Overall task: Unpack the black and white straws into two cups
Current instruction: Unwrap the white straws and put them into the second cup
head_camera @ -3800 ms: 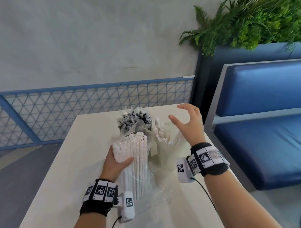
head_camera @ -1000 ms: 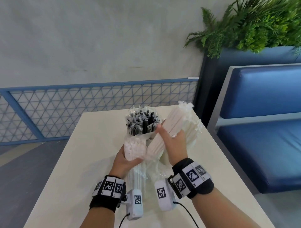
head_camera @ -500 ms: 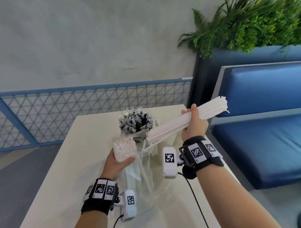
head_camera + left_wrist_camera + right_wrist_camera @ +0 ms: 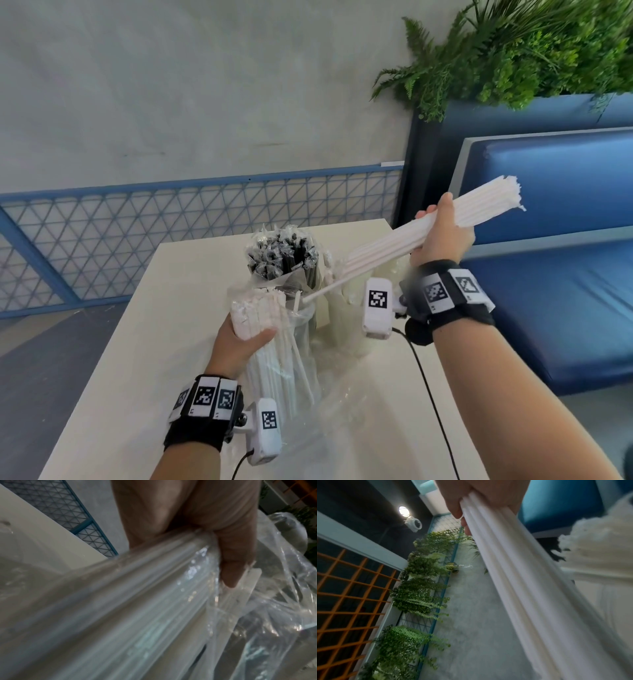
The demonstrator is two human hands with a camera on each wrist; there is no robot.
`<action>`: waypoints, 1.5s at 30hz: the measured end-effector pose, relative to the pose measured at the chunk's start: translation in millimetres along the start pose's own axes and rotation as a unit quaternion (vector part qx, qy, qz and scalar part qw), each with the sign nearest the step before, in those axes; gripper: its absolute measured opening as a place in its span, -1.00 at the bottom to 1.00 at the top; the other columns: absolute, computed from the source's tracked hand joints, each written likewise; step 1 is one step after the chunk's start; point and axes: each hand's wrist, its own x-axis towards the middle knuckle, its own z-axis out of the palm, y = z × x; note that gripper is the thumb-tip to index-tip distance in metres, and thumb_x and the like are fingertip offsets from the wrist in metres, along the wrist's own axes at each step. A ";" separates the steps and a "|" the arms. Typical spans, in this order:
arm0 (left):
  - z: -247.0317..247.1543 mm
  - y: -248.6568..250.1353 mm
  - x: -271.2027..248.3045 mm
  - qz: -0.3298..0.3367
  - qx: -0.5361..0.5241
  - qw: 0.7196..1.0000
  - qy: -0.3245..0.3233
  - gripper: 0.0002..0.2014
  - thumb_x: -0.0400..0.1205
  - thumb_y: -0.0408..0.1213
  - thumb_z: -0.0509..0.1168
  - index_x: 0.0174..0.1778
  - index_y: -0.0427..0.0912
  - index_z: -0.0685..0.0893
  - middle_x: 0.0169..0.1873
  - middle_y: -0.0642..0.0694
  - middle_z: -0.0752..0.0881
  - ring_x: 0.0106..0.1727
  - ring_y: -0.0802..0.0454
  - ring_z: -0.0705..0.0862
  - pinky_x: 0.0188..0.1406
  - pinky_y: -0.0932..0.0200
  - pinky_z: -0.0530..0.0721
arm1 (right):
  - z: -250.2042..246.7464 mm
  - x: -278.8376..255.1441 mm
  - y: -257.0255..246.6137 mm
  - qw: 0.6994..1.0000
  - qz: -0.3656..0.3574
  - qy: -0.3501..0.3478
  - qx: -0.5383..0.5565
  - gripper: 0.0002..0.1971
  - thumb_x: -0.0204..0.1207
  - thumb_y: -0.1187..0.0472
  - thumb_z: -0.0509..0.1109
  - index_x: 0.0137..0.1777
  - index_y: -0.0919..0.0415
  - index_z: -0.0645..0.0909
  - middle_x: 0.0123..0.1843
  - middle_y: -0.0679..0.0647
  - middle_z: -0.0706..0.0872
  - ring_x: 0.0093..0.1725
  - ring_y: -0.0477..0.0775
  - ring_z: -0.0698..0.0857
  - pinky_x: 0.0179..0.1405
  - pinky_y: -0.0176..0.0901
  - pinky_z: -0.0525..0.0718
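On the cream table (image 4: 137, 377), my left hand (image 4: 245, 337) grips the top of a clear bag of white straws (image 4: 260, 308) standing upright; the left wrist view shows the thumb of this hand (image 4: 197, 513) curled round the bag (image 4: 137, 601). My right hand (image 4: 442, 236) grips a bundle of white straws (image 4: 486, 202) in the air, slanted up to the right, its low end just above the bag. The right hand (image 4: 479, 493) and its bundle (image 4: 513, 574) fill the right wrist view. Behind the bag stand black straws (image 4: 282, 255) in a cup. A pale cup (image 4: 342, 315) is partly hidden beside it.
Crumpled clear plastic (image 4: 342, 411) lies on the table before me. A blue padded bench (image 4: 548, 274) runs along the table's right edge, with a planter of green ferns (image 4: 513, 51) behind it. A blue mesh railing (image 4: 171, 222) crosses behind the table.
My right hand went from open above the cups to gripping a bundle of white straws, then lifted it out of the bag and swung it up to the right. The left hand stayed on the bag.
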 end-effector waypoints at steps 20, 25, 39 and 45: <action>3.8 0.7 0.7 0.001 0.003 1.000 -0.002 -0.58 0.38 -0.57 0.47 0.11 -0.20 0.59 -0.05 -0.09 0.73 -0.01 0.02 0.70 0.04 0.06 0.64 | 19.0 -2.0 4.5 0.931 -0.208 -0.183 -0.239 -0.76 0.42 0.02 0.44 -0.10 0.15 0.52 -0.31 0.07 0.68 -0.25 0.17 0.71 -0.11 0.12 0.74; 1.2 -2.1 0.4 0.000 0.003 1.000 -0.001 -0.58 0.38 -0.57 0.48 0.12 -0.22 0.61 -0.03 -0.11 0.75 0.01 -0.01 0.72 0.04 0.06 0.67 | 24.6 -21.6 14.1 0.928 -0.218 -0.217 -0.210 -0.68 0.50 0.14 0.42 -0.04 0.45 0.56 -0.41 -0.05 0.65 -0.35 -0.16 0.66 -0.16 -0.30 0.66; -1.4 -3.3 -0.1 -0.001 -0.006 1.000 0.001 -0.46 0.19 -0.34 0.54 0.11 -0.17 0.61 -0.01 -0.12 0.75 0.03 -0.01 0.72 0.08 0.01 0.64 | -7.5 -18.7 65.5 0.857 -0.133 -0.287 -0.407 -0.64 0.46 0.12 0.47 0.17 0.30 0.57 -0.08 0.01 0.66 -0.07 0.02 0.65 -0.09 -0.17 0.60; -0.3 -2.7 0.1 -0.003 -0.004 1.000 0.001 -0.46 0.19 -0.34 0.56 0.10 -0.16 0.61 -0.02 -0.11 0.75 0.05 -0.05 0.72 0.09 -0.01 0.64 | -5.4 -18.2 67.7 0.871 -0.184 -0.253 -0.378 -0.68 0.43 0.30 0.47 0.15 0.14 0.50 -0.27 -0.18 0.57 -0.36 -0.22 0.55 -0.35 -0.63 0.49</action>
